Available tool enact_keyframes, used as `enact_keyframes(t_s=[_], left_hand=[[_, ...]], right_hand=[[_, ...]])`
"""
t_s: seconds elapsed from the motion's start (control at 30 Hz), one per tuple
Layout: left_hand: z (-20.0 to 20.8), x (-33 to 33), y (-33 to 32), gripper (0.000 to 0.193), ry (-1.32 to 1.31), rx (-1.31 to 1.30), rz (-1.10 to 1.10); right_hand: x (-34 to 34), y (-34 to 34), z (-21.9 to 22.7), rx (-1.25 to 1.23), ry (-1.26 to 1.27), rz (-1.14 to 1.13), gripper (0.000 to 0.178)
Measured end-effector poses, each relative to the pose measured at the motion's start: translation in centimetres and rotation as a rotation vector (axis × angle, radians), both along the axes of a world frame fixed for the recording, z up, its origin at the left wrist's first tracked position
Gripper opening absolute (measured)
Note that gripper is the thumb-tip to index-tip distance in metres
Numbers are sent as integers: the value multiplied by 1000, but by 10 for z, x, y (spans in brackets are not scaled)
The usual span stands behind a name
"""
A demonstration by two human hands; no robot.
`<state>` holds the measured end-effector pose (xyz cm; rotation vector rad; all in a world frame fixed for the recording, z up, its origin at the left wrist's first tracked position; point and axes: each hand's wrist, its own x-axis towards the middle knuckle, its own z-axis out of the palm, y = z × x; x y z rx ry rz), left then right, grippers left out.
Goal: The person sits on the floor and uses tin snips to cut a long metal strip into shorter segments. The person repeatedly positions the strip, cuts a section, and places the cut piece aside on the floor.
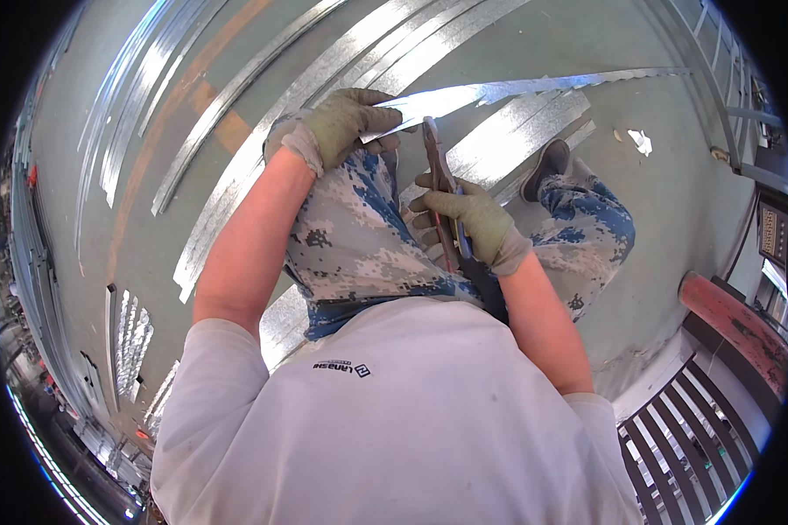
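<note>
Both my hands wear greyish-green work gloves. My left hand [346,127], closed, grips the near end of a long shiny sheet-metal strip [481,94] just above my left knee. The strip reaches away to the right, narrowing toward a tip with a ragged edge. In front of my lap my right hand [481,219] is wrapped round the handles of a pair of tin snips [436,157]. Their head points up and away, close below the strip's near end; whether the blades touch the metal I cannot tell.
Several long metal strips [210,131] lie on the green floor at left and far ahead. A wide metal sheet [508,140] rests beyond my legs. A pale scrap [641,143] lies at right, near a metal frame [714,96]. A red cylinder [731,319] and dark slatted furniture [696,429] stand at right.
</note>
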<state>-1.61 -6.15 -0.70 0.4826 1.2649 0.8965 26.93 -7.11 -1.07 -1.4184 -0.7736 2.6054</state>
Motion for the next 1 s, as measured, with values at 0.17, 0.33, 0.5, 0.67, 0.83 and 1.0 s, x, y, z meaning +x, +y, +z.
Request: enact_keyframes(t_s=[0.17, 0.33, 0.5, 0.67, 0.83, 1.0], left_hand=[[1, 4, -1, 53, 18, -16, 48], [0, -2, 0, 60, -27, -36, 25], [0, -3, -1, 62, -55, -17, 19], [1, 0, 0, 63, -38, -33, 35], [6, -1, 0, 64, -24, -60, 31], [-5, -4, 0, 60, -16, -42, 12]], right_hand=[[-2, -3, -2, 23, -1, -62, 42], [-4, -2, 5, 20, -12, -57, 41], [-3, 1, 9, -4, 12, -12, 45], [-5, 0, 11, -29, 17, -11, 42], [-9, -4, 11, 8, -20, -28, 38], [-7, -4, 9, -9, 28, -55, 41]])
